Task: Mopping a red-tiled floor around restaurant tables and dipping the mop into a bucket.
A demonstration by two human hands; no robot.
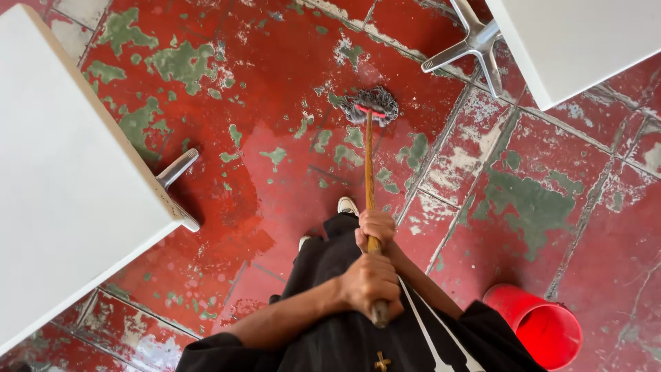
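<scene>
Both hands grip the wooden handle of a mop point(370, 162). The left hand point(370, 281) is wrapped tight near the top end, and the right hand point(376, 229) closes its fingers around the stick just below it. The grey mop head point(370, 105) rests on the wet red floor point(275, 172), well ahead of the person's shoe point(348, 205). A white table point(62, 186) stands on the left and another table point(578, 41) on the right, with its metal foot point(471, 47) near the mop head. A red bucket point(537, 325) stands beside the person, at the right.
</scene>
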